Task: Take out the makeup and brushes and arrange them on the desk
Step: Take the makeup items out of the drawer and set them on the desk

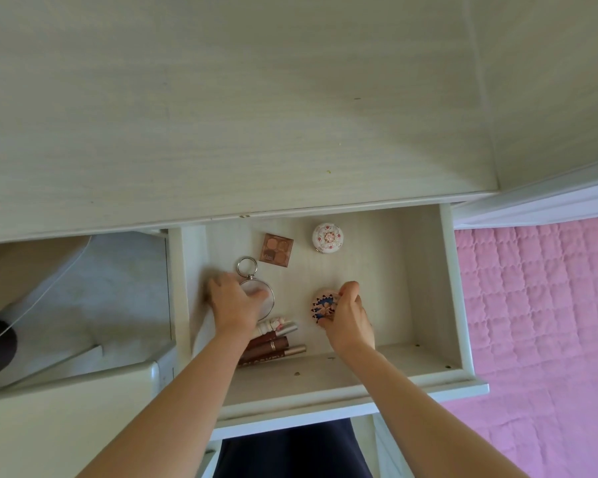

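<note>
Drawer front [342,391]: nearest to me, pulled open beneath the pale counter [221,115]; both my forearms reach in over it.
Tubes [277,343]: a cluster of brown and pale makeup tubes lies on the drawer floor, just behind my left wrist and partly hidden under it.
Right grip: my right hand [347,320] curls its fingers around the pink patterned compact [323,308], thumb and fingertips closed on its edge; the compact sits at the fingers' left side.
Left grip: my left hand [233,303] is spread palm-down over the round ringed mirror [259,298], fingers bent onto its face; I cannot tell whether it has a firm hold.
Mirror ring [247,266]: pokes out just beyond my left fingertips.
Eyeshadow palette [277,250]: a small brown square, farther in, between the two hands' lines of reach.
White floral compact [328,238]: farthest back, well beyond my right hand.
Pink quilt [539,322]: right of the drawer.
</note>
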`<state>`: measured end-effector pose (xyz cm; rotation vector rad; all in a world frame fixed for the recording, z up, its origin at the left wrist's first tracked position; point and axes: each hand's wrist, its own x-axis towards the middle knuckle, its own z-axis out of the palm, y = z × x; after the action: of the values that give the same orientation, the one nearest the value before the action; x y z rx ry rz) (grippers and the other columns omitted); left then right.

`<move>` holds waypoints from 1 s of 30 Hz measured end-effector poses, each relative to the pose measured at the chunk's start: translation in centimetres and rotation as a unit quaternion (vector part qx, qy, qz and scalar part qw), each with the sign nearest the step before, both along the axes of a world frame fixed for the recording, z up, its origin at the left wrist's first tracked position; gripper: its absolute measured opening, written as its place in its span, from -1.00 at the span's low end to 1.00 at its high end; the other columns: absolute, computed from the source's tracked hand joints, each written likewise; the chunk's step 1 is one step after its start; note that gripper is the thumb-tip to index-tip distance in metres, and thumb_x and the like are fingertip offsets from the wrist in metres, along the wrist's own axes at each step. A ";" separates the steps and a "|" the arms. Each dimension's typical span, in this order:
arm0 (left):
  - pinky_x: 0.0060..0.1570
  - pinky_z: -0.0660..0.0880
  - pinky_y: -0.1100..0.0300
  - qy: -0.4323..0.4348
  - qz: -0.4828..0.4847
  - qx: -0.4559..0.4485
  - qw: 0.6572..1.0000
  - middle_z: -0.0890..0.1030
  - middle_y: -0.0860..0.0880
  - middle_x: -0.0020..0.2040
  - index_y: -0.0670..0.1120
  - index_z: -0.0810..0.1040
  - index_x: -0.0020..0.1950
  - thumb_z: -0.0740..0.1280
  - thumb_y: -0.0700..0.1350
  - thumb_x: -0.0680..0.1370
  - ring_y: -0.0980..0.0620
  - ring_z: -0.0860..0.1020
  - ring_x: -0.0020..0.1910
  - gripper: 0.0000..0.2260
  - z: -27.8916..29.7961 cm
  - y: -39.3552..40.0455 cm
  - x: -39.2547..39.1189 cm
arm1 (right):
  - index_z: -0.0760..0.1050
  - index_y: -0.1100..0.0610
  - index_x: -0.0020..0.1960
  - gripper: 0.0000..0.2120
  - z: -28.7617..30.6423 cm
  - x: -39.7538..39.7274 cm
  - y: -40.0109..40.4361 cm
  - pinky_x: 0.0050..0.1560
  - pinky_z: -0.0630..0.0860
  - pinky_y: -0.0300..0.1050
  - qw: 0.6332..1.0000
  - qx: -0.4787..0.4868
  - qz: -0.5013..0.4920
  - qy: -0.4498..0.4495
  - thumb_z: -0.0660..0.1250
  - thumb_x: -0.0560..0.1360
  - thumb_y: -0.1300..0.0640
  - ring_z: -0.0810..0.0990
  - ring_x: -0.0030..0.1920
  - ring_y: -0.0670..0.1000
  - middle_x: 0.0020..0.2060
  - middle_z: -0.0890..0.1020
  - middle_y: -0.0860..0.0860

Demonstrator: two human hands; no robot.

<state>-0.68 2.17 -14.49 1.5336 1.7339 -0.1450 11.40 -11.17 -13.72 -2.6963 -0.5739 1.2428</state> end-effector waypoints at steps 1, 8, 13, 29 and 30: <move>0.24 0.35 -0.03 0.003 0.020 -0.005 1.000 0.37 -0.25 0.19 -0.29 0.44 0.18 0.50 -0.12 0.38 -0.24 0.41 0.16 -0.52 -0.1 -0.2 0.0 | 0.11 0.07 0.18 -0.48 0.1 -0.2 0.0 0.08 0.53 0.16 1.000 0.006 0.000 0.000 0.42 0.45 0.18 0.51 0.13 0.16 0.18 0.46 0.10; 0.25 0.30 -0.10 0.012 0.064 0.021 0.998 0.39 -0.26 0.19 -0.31 0.44 0.15 0.50 -0.09 0.41 -0.28 0.34 0.22 -0.55 -0.5 -2.3 0.7 | 0.14 0.07 0.34 -0.40 0.2 -0.6 -0.4 0.11 0.54 0.11 1.000 0.005 0.000 0.002 0.42 0.46 0.13 0.50 0.18 0.15 0.25 0.42 0.09; -0.10 0.45 0.06 -0.053 0.079 0.050 0.994 0.50 -0.18 0.03 -0.18 0.37 0.05 0.51 -0.15 0.39 -0.19 0.43 0.06 -0.62 -0.2 -3.2 0.8 | 0.21 0.08 0.31 -0.53 0.3 -0.6 -0.8 0.05 0.57 0.05 1.000 0.022 0.005 -0.005 0.36 0.51 0.11 0.53 0.14 0.13 0.22 0.45 0.07; -0.04 0.54 0.03 -0.283 0.382 -0.260 0.841 0.56 -0.09 0.07 -0.14 0.53 0.09 0.49 -0.13 0.43 -0.03 0.53 0.04 -0.71 6.3 -2.4 -0.5 | 0.30 0.08 0.32 -0.61 5.9 0.0 -0.6 0.00 0.56 -0.20 0.963 0.178 -0.174 0.105 0.33 0.54 0.14 0.55 0.13 0.03 0.19 0.52 0.07; 0.04 0.54 -0.02 -0.300 0.383 -0.275 0.829 0.56 -0.12 0.12 -0.15 0.54 0.11 0.49 -0.14 0.43 -0.08 0.52 0.12 -0.70 7.1 -2.2 -0.8 | 0.31 0.07 0.32 -0.60 6.9 0.1 -0.4 -0.02 0.58 -0.21 0.958 0.193 -0.179 0.112 0.34 0.53 0.15 0.56 0.11 0.02 0.18 0.53 0.06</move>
<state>-1.43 0.00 -7.35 0.3240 1.4662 0.2178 11.49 -11.60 -6.86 -2.1779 -0.2496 1.1705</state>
